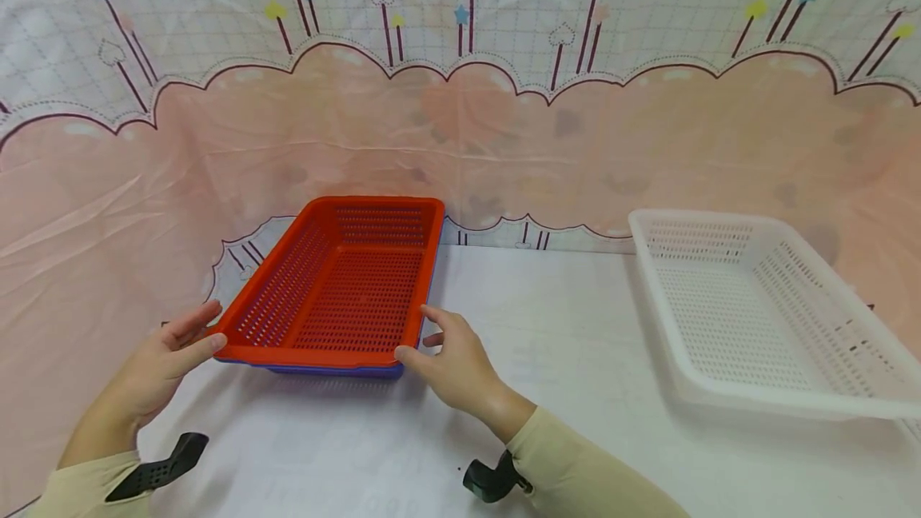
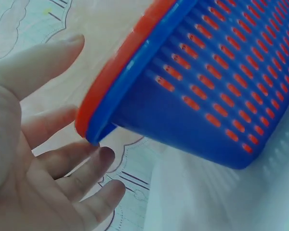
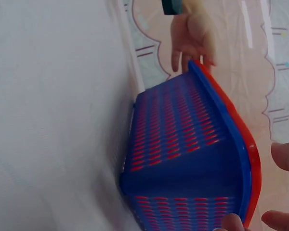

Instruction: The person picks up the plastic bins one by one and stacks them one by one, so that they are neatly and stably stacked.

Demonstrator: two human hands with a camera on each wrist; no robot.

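Note:
A red perforated plastic basket point(image 1: 305, 356) sits nested in a blue one of like shape, whose edge point(image 1: 338, 372) shows just under the red rim. At the front left corner is my left hand point(image 1: 169, 362), thumb and fingers spread around the rims. The left wrist view shows its fingertips point(image 2: 106, 155) at or just below the blue corner point(image 2: 98, 130), loosely extended. By the front right corner, my right hand point(image 1: 460, 362) has its thumb near the rim and its fingers along the side. One fingertip point(image 3: 232, 222) appears to touch the blue basket point(image 3: 183, 173) in the right wrist view.
To the right on the white tabletop point(image 1: 547, 342) stands a white perforated basket point(image 1: 777, 398). A patterned pink and white cloth point(image 1: 504, 158) hangs behind the table and along the left. Dark wrist devices point(image 1: 158, 470) are worn at both cuffs.

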